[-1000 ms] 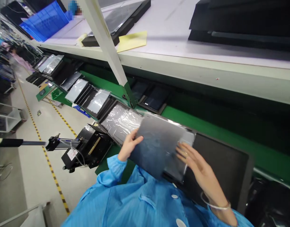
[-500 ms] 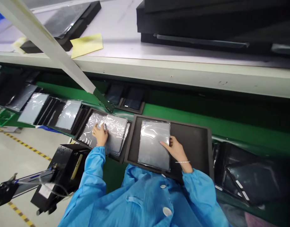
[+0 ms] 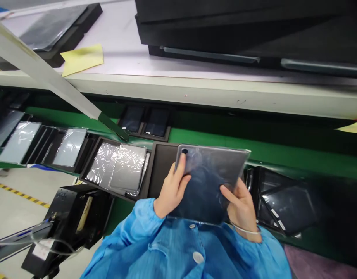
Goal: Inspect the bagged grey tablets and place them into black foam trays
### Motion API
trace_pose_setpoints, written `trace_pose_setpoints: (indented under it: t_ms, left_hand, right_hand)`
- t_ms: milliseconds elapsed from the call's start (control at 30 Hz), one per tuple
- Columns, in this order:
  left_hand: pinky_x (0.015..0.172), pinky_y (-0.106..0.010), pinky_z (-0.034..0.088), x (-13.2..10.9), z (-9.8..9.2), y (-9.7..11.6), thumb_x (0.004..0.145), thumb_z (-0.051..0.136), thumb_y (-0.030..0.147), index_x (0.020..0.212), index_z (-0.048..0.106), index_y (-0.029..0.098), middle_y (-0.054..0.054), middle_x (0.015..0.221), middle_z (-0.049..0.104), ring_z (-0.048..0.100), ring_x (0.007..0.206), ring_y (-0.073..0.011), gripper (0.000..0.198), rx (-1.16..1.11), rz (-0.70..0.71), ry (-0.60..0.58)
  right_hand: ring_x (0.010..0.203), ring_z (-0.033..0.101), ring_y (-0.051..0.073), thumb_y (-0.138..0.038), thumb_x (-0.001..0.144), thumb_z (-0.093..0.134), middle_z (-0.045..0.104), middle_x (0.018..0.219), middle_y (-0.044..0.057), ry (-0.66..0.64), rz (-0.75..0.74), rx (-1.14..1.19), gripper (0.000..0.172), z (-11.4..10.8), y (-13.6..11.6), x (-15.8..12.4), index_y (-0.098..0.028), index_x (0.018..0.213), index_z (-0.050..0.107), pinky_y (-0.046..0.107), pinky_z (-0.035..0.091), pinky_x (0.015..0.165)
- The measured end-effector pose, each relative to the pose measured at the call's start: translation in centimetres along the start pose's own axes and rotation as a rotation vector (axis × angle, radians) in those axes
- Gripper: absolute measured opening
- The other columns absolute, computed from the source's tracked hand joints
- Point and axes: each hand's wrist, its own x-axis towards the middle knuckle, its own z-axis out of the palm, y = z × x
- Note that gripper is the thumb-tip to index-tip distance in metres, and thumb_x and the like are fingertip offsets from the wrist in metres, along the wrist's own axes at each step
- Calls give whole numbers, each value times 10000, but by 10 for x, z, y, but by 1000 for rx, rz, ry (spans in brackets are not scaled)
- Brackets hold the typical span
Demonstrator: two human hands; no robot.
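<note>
A dark grey tablet (image 3: 207, 182) in clear plastic film is lifted in front of my chest, its back with the camera lens facing me. My left hand (image 3: 174, 188) grips its left side, the index finger lying beside the lens. On the opposite side my right hand (image 3: 239, 201) holds the edge, thumb on the back face. Beneath the tablet lies a black foam tray (image 3: 161, 166), mostly hidden. Left of it, a second foam tray (image 3: 88, 179) holds several film-wrapped tablets (image 3: 128, 166), overlapping one another.
More wrapped tablets (image 3: 70, 147) stand in trays on the green bench at left. Two dark tablets (image 3: 156, 122) lie behind. Others (image 3: 288, 205) are stacked at right. A white shelf (image 3: 178, 87) with black foam blocks (image 3: 225, 31) overhangs the bench; a slanted white post (image 3: 50, 73) descends at left.
The tablet has been raised from the tray and is now held in both hands. My left hand has left the wrapped tablets in the left tray. The view has shifted slightly right.
</note>
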Motion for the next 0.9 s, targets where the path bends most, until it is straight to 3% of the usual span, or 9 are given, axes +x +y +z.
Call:
trace_pose_setpoints:
  t_ms: [133, 300, 567, 633, 733, 800, 900]
  left_hand:
    - [1160, -338, 543, 8, -14, 56, 1068, 449, 184, 1614, 430, 386, -28, 1591, 565, 568, 1451, -220, 583, 106, 235, -165]
    - [1133, -318, 566, 6, -8, 74, 1045, 491, 126, 1610, 426, 401, -38, 1529, 616, 623, 1385, -208, 632, 113, 297, -127]
    - [1131, -346, 567, 2, 0, 71, 1046, 531, 172, 1563, 510, 403, -37, 1509, 640, 646, 1351, -219, 567, 31, 288, -76]
    - [1017, -338, 626, 2, 2, 59, 1032, 606, 295, 1562, 515, 365, -61, 1396, 718, 732, 1196, -220, 542, -108, 169, -21]
    - [767, -306, 652, 6, 6, 36, 916, 754, 508, 1458, 610, 264, -80, 1086, 817, 770, 818, -184, 611, -375, -22, 20]
    - [767, -338, 637, 11, 8, 23, 882, 783, 537, 1211, 742, 220, -83, 962, 828, 770, 778, -197, 459, -501, 3, -7]
    - [915, -430, 606, 15, 11, 16, 922, 755, 486, 972, 780, 210, -76, 878, 834, 800, 879, -244, 281, -570, 189, 6]
  right_hand:
    - [1407, 587, 328, -462, 662, 939, 742, 1346, 23, 40, 55, 74, 587, -15, -24, -13, -342, 1206, 755, 520, 458, 1209]
    - [1306, 668, 323, -450, 691, 923, 768, 1295, 18, 52, 21, 53, 565, -27, -36, -26, -368, 1225, 757, 492, 557, 1106]
    - [1201, 721, 304, -414, 750, 893, 763, 1299, 24, 50, -58, 23, 535, -33, -44, -40, -354, 1258, 738, 419, 611, 988]
    - [1027, 771, 279, -381, 774, 891, 802, 1172, 30, 60, -124, 7, 461, -35, -41, -43, -348, 1213, 753, 389, 639, 871]
    - [778, 774, 241, -289, 802, 888, 798, 849, 16, 16, -308, -62, 186, -38, -39, -42, -318, 962, 798, 361, 649, 728]
    - [882, 790, 277, -248, 851, 841, 791, 872, 38, -88, -416, -118, 92, -38, -42, -39, -294, 922, 806, 426, 669, 818]
    - [1091, 771, 318, -220, 940, 737, 793, 1053, 70, -249, -509, -141, 174, -38, -52, -32, -299, 1074, 814, 527, 651, 970]
